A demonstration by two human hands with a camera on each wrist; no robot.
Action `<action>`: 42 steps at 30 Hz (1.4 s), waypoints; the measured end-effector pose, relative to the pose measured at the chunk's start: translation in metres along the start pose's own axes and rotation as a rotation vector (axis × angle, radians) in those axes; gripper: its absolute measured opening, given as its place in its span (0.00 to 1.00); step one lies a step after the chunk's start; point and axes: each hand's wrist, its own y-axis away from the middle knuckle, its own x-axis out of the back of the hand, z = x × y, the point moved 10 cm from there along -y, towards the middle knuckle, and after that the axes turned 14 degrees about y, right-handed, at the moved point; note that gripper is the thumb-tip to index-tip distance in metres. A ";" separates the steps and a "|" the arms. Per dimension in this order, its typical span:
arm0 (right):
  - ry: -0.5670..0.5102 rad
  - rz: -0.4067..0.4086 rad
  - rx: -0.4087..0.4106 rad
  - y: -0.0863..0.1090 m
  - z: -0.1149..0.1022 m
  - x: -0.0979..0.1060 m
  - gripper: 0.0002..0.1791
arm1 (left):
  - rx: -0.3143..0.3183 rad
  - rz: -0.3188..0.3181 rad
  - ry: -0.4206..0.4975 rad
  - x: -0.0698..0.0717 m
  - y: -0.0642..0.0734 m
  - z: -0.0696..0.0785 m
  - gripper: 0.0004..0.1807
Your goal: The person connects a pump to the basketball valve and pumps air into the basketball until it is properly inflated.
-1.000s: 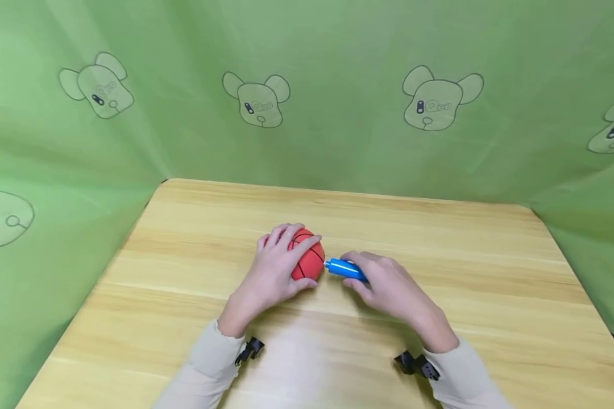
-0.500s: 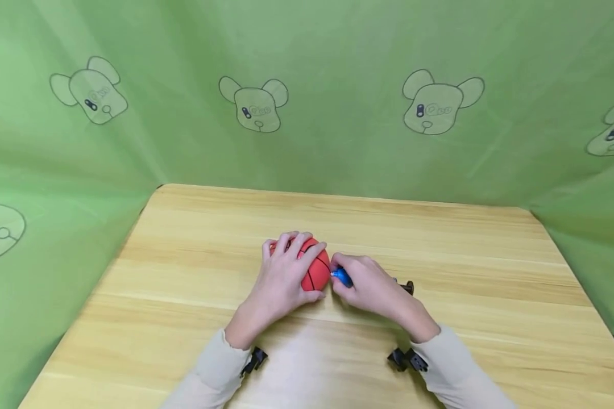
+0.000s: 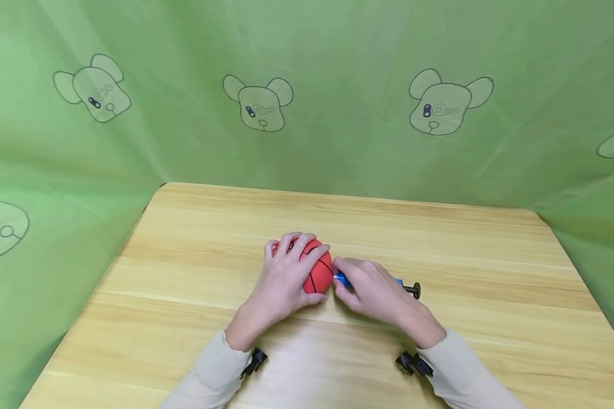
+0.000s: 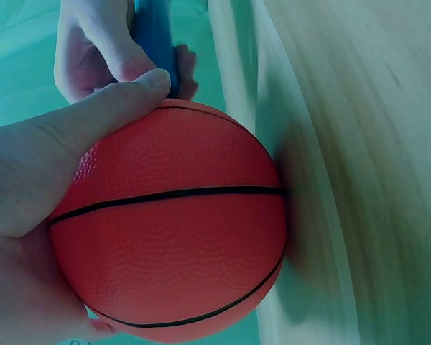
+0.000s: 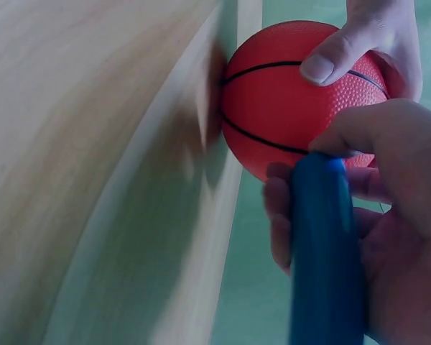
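Note:
A small red basketball (image 3: 318,274) with black lines sits on the table, gripped from its left side by my left hand (image 3: 283,278). In the left wrist view the left thumb (image 4: 122,100) lies over the ball. My right hand (image 3: 370,287) holds a blue ball pump (image 5: 323,251) at its front end, its nozzle end against or very near the ball's right side. The black pump handle (image 3: 414,290) sticks out beyond the right hand. Fingers cover the middle of the pump, and whether the tip is inside the ball cannot be seen.
The wood-grain table (image 3: 210,227) extends around both hands. Green cloth (image 3: 337,147) printed with bear-like faces hangs behind it and at both sides. Black wrist devices (image 3: 256,362) sit at both sleeve cuffs.
My right hand has closed up around the pump's front end and come nearer the ball, so the black handle now shows. The ball and left hand have shifted slightly right and nearer.

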 end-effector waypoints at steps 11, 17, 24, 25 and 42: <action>0.020 0.044 0.008 0.002 0.003 0.000 0.07 | 0.002 0.005 0.013 0.000 0.000 -0.003 0.49; 0.041 0.060 0.004 0.004 0.003 0.001 0.07 | 0.001 0.002 0.011 0.001 0.000 -0.004 0.49; 0.114 0.078 -0.016 0.010 0.004 -0.001 0.10 | 0.005 -0.002 -0.012 0.001 0.001 -0.004 0.49; 0.122 0.077 -0.021 0.010 0.005 -0.002 0.09 | 0.006 -0.005 -0.015 0.001 0.001 -0.004 0.49; 0.119 0.089 0.036 0.006 0.003 -0.001 0.13 | 0.051 -0.026 -0.032 -0.007 -0.002 -0.004 0.48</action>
